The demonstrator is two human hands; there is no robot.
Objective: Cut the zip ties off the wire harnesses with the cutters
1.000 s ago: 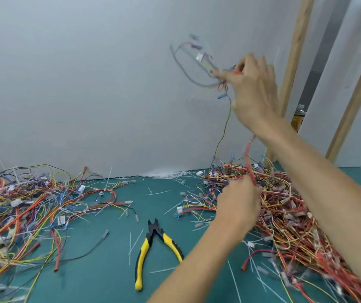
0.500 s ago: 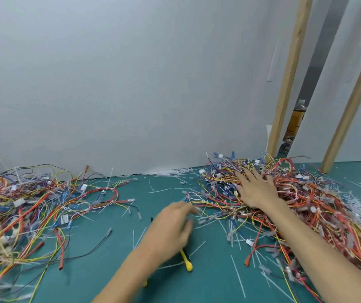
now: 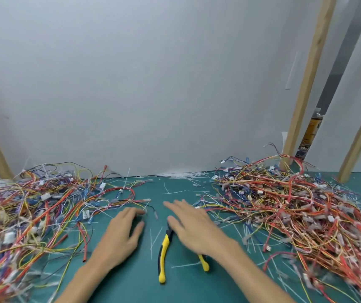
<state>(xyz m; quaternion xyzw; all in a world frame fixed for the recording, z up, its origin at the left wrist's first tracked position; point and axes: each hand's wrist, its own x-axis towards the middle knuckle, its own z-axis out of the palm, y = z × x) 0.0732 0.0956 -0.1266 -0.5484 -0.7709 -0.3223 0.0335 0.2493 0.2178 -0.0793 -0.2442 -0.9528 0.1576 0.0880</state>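
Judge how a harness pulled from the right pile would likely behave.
Probably floppy: the right pile lies in loose curls of wire. A harness would likely snag and drag neighbours, since the strands cross and tangle. Probably light too, as the wires look thin.

Workshop: wire heaps [image 3: 295, 204], green cutting mat [image 3: 131, 281].

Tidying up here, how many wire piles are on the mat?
2: left pile, left of the left hand; right pile, right of the right hand. Others may be offscreen.
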